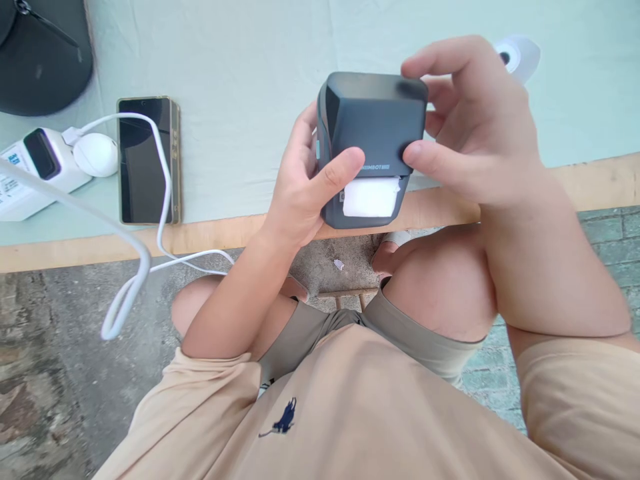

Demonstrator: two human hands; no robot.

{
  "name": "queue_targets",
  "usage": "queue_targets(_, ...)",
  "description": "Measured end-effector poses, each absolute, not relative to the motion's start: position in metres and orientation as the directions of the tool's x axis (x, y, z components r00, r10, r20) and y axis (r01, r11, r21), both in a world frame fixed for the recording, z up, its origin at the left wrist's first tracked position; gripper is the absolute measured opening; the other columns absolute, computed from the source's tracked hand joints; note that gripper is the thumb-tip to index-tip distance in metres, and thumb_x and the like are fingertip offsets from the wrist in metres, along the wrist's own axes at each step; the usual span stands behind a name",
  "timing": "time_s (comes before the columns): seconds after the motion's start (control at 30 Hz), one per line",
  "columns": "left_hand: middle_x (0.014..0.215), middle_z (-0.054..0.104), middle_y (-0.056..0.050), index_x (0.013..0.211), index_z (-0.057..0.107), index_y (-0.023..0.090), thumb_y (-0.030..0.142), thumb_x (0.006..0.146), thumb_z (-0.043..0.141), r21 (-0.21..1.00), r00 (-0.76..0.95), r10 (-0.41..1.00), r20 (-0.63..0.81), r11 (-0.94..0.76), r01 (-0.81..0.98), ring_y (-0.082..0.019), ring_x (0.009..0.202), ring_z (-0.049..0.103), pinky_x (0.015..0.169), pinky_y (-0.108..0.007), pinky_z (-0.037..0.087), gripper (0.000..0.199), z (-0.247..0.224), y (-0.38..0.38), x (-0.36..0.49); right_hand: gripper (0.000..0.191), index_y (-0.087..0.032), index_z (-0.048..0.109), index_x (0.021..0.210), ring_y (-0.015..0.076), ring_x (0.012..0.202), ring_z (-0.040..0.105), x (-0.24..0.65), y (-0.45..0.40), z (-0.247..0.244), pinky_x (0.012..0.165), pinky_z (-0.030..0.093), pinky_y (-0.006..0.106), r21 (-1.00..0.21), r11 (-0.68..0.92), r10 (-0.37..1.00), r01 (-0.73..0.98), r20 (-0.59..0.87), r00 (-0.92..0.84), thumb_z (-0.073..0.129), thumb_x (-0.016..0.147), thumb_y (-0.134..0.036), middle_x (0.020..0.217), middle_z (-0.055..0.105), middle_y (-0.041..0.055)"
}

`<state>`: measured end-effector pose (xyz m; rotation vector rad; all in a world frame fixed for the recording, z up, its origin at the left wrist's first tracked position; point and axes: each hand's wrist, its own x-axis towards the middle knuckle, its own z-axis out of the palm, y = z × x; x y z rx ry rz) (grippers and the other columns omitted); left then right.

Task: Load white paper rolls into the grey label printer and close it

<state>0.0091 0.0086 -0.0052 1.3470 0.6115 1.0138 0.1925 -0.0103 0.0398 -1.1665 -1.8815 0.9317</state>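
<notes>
A dark label printer (383, 127) is held up over the table's front edge, with a white label (371, 198) sticking out of its lower front. My left hand (305, 180) wraps round the printer's left side, its thumb across the front by the lettering. On the other side, my right hand (475, 120) grips the right edge between a thumb at the lower corner and fingertips at the upper corner. The fingers behind the printer are hidden. A white roll (523, 59) with a dark centre lies beyond my right hand and is partly covered by it.
A phone (145, 160) lies on the pale tablecloth (225, 80), crossed by a white cable (163, 173) that hangs over the wooden edge (220, 233). Left of it are a white power strip (45, 167) and a black bag-like object (45, 60). A paper scrap (339, 265) is on the floor.
</notes>
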Motion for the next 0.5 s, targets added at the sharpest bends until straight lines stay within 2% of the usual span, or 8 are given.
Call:
queue_targets(0.03, 0.116, 0.057, -0.001, 0.107, 0.049, 0.031, 0.041, 0.070, 0.055, 0.951, 0.455, 0.877, 0.157, -0.011, -0.308, -0.023, 0.106, 0.056, 0.085, -0.033, 0.052, 0.039, -0.007, 0.010, 0.010, 0.049, -0.019, 0.034, 0.119, 0.0030, 0.102, 0.045, 0.192, -0.010, 0.040, 0.087, 0.048, 0.018, -0.870, 0.312, 0.916, 0.381, 0.170, -0.362, 0.050, 0.075, -0.031, 0.118, 0.035, 0.0006)
queue_targets(0.13, 0.106, 0.057, -0.001, 0.101, 0.049, 0.031, 0.038, 0.068, 0.059, 0.930, 0.480, 0.871, 0.105, 0.085, -0.358, -0.025, 0.102, 0.055, 0.084, -0.037, 0.051, 0.035, -0.007, 0.011, 0.011, 0.054, -0.022, 0.024, 0.124, 0.0011, 0.098, 0.046, 0.191, -0.009, 0.039, 0.084, 0.049, 0.016, -0.891, 0.289, 0.886, 0.349, 0.110, -0.451, 0.047, 0.076, -0.032, 0.121, 0.032, -0.0010)
queue_targets(0.33, 0.106, 0.056, -0.002, 0.098, 0.052, 0.030, 0.036, 0.067, 0.061, 0.909, 0.461, 0.887, 0.017, 0.178, -0.377, -0.028, 0.107, 0.053, 0.087, -0.039, 0.046, 0.033, 0.002, 0.006, 0.012, 0.053, -0.021, 0.024, 0.123, 0.0010, 0.094, 0.046, 0.188, -0.009, 0.036, 0.079, 0.050, 0.015, -0.934, 0.230, 0.889, 0.273, 0.087, -0.451, 0.048, 0.077, -0.031, 0.117, 0.035, 0.0002)
queue_targets(0.5, 0.103, 0.057, 0.001, 0.096, 0.051, 0.031, 0.027, 0.072, 0.057, 0.907, 0.457, 0.889, 0.029, 0.169, -0.387, -0.022, 0.098, 0.055, 0.081, -0.033, 0.049, 0.025, 0.006, 0.003, 0.012, 0.054, -0.021, 0.024, 0.123, 0.0005, 0.093, 0.046, 0.187, -0.011, 0.036, 0.080, 0.051, 0.016, -0.918, 0.252, 0.892, 0.307, 0.097, -0.442, 0.048, 0.077, -0.033, 0.118, 0.035, -0.0001)
